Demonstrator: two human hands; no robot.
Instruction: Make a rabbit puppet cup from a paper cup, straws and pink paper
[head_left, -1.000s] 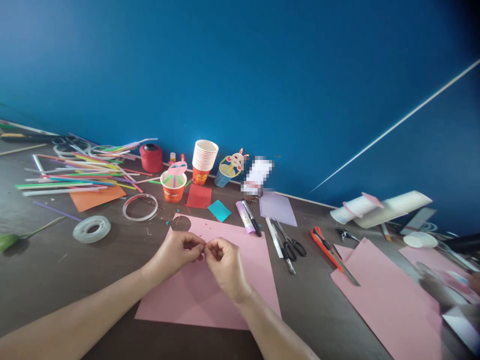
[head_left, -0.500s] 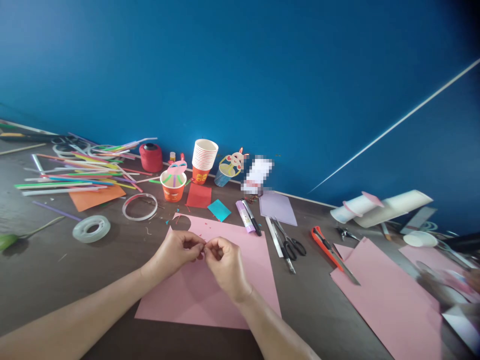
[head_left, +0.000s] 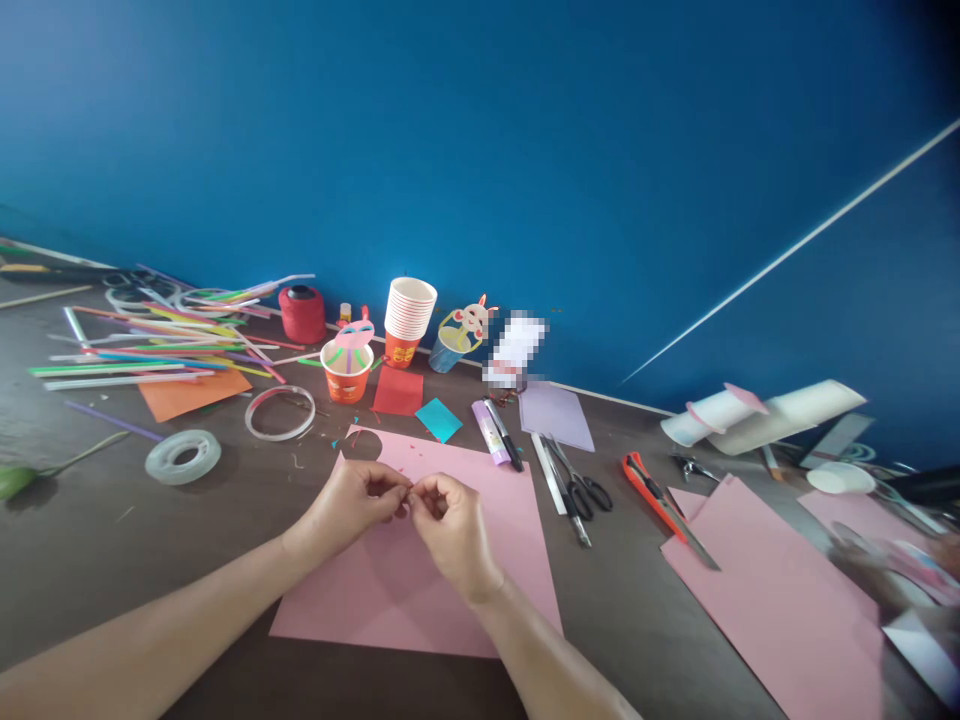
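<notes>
My left hand (head_left: 364, 503) and my right hand (head_left: 451, 525) meet fingertip to fingertip over a pink paper sheet (head_left: 480, 610). Both are closed in a pinch. A tiny dark reddish bit shows between the fingertips, too small to name. The sheet lies flat, with a round piece cut from its far left corner and small red scraps near its far edge. Just beyond it lie a red paper square (head_left: 399, 391) and a turquoise paper square (head_left: 439, 420).
Scissors (head_left: 581, 488), a purple glue stick (head_left: 490, 435) and a red utility knife (head_left: 656, 497) with its blade out lie to the right. On the left are a tape roll (head_left: 183, 458) and many drinking straws (head_left: 165, 345). Paper cups (head_left: 409, 318) stand by the wall.
</notes>
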